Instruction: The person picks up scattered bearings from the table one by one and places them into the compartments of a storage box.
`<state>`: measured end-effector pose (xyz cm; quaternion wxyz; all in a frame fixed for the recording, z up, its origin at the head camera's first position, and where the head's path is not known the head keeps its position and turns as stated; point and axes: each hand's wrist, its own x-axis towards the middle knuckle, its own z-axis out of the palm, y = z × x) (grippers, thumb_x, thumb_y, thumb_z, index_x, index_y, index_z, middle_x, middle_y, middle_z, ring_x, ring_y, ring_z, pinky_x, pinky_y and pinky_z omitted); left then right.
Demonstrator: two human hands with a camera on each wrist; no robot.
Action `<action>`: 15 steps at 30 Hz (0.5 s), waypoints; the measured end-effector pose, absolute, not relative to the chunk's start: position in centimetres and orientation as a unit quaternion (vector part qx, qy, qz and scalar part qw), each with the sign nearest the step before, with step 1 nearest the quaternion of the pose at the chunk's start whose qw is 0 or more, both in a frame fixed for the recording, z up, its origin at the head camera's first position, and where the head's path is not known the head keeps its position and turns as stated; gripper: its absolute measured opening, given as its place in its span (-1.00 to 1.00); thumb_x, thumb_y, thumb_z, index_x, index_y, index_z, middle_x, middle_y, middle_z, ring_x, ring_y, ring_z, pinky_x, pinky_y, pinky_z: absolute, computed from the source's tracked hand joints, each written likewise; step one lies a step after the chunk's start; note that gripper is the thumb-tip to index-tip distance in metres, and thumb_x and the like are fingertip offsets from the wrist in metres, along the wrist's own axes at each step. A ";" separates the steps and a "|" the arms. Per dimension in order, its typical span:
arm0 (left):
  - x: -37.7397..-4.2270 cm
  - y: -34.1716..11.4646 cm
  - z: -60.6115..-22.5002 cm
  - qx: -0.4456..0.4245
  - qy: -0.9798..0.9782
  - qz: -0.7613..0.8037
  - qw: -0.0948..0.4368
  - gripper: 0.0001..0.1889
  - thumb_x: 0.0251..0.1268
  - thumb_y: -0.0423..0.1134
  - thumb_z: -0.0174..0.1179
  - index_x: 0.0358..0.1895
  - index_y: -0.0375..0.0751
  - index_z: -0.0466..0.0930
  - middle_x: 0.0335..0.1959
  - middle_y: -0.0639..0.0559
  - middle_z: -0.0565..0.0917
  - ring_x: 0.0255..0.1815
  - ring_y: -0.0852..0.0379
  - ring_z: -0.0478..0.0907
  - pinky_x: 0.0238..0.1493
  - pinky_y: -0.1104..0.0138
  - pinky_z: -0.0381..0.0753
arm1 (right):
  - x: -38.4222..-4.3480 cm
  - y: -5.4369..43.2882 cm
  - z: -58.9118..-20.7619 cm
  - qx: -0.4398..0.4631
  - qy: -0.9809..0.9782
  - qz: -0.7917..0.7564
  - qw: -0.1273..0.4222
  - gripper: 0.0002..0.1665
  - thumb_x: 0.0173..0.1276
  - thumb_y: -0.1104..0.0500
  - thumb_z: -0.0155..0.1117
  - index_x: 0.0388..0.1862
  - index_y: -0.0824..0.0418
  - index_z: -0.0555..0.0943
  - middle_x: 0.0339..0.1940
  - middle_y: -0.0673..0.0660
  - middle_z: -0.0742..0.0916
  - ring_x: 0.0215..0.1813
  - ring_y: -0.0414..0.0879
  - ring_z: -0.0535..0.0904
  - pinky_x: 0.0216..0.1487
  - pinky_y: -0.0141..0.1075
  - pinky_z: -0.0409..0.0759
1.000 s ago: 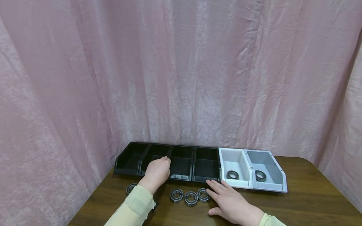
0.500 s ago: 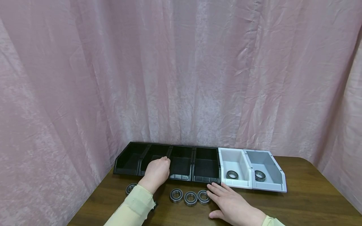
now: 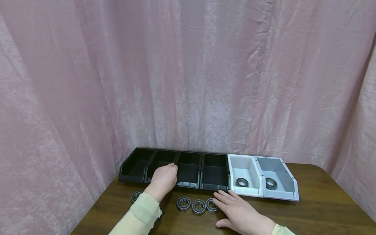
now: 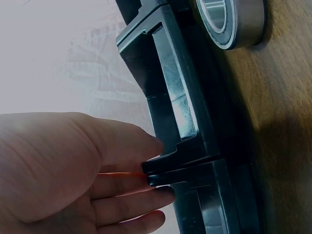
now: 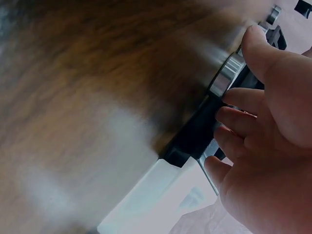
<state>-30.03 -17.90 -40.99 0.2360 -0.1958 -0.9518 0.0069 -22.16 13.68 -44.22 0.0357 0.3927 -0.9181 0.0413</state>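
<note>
My left hand (image 3: 163, 179) reaches over the row of black bins (image 3: 188, 183). In the left wrist view, the thumb (image 4: 131, 141) lies on one side of two adjoining bin walls (image 4: 195, 161) and the fingers (image 4: 131, 204) on the other, pinching them at the front corner. My right hand (image 3: 239, 212) is spread palm down by the front of the bins, fingers extended. Its index finger overlaps the rightmost of three ball bearings (image 3: 208, 206) on the table. In the right wrist view, a fingertip is right at the rim of that bearing (image 5: 226, 75).
To the right, a white bin (image 3: 245, 192) and a grey bin (image 3: 282, 195) continue the row, with one bearing (image 3: 242, 185) in the white and another (image 3: 271, 187) in the grey. One more bearing (image 3: 135, 196) lies beside the left forearm. A pink curtain (image 3: 188, 81) hangs behind the wooden table (image 3: 317, 202).
The right hand's fingertips have drawn back slightly from the bin fronts over the last second. The left hand keeps its place at the bin walls.
</note>
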 end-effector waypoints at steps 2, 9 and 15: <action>-30.0 -17.9 -41.0 -0.196 -0.951 0.008 0.238 -0.82 0.27 -0.36 0.57 -0.15 -0.34 0.80 -0.17 -0.17 0.81 -0.39 -0.02 0.76 -0.26 0.15 0.84 | -22.1 13.7 -44.2 0.390 -0.919 0.042 0.029 -0.06 0.52 -0.44 0.29 0.56 0.21 0.60 0.61 0.20 0.59 0.67 0.17 0.41 0.60 0.19 0.38; -29.9 -17.9 -41.0 -0.199 -0.950 0.006 0.242 -0.82 0.25 -0.37 0.58 -0.16 -0.34 0.80 -0.19 -0.16 0.81 -0.40 -0.01 0.76 -0.28 0.15 0.84 | -21.8 14.0 -44.4 0.405 -0.913 0.028 0.041 -0.05 0.55 -0.45 0.24 0.53 0.25 0.61 0.56 0.20 0.63 0.65 0.14 0.44 0.58 0.17 0.42; -29.9 -17.9 -41.0 -0.200 -0.949 0.004 0.243 -0.82 0.25 -0.37 0.58 -0.17 -0.35 0.80 -0.18 -0.17 0.81 -0.40 -0.02 0.76 -0.27 0.15 0.84 | -21.5 14.4 -44.5 0.423 -0.903 0.021 0.077 -0.08 0.56 -0.42 0.26 0.49 0.29 0.64 0.51 0.23 0.66 0.61 0.16 0.50 0.54 0.13 0.49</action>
